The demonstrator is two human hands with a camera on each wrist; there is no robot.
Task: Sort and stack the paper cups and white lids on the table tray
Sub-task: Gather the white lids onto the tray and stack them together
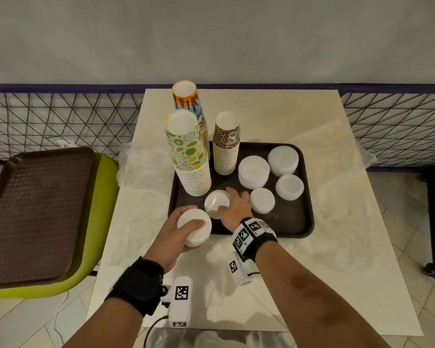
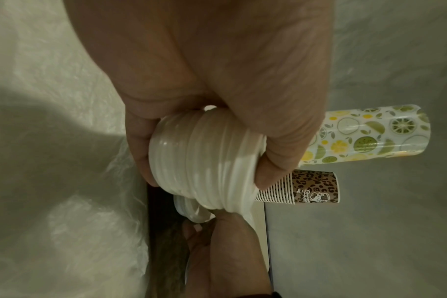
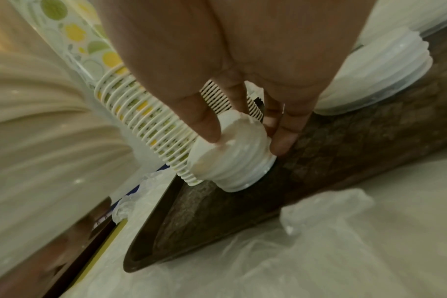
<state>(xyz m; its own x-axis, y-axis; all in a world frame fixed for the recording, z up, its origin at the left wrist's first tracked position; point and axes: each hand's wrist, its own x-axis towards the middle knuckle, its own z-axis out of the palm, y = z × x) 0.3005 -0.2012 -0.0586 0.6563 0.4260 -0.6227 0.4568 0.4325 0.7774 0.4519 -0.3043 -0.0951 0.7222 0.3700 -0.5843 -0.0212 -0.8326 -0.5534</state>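
My left hand (image 1: 183,228) grips a stack of white lids (image 1: 195,227) just above the front left corner of the dark brown tray (image 1: 286,222); the left wrist view shows fingers wrapped round that lid stack (image 2: 204,167). My right hand (image 1: 232,205) holds a second small lid stack (image 1: 217,203) standing on the tray, thumb and fingers on its sides (image 3: 232,149). Behind it stand a tall lime-print cup stack (image 1: 189,151), an orange-print cup stack (image 1: 186,99) and a shorter leopard-print cup stack (image 1: 226,144). Several more lid stacks (image 1: 253,172) sit on the tray's right half.
Crumpled clear plastic wrap (image 1: 141,162) lies on the white table (image 1: 261,109) around the tray. A second brown tray (image 1: 35,209) rests on a green chair (image 1: 91,270) to the left. A wire mesh fence (image 1: 60,116) runs behind the table.
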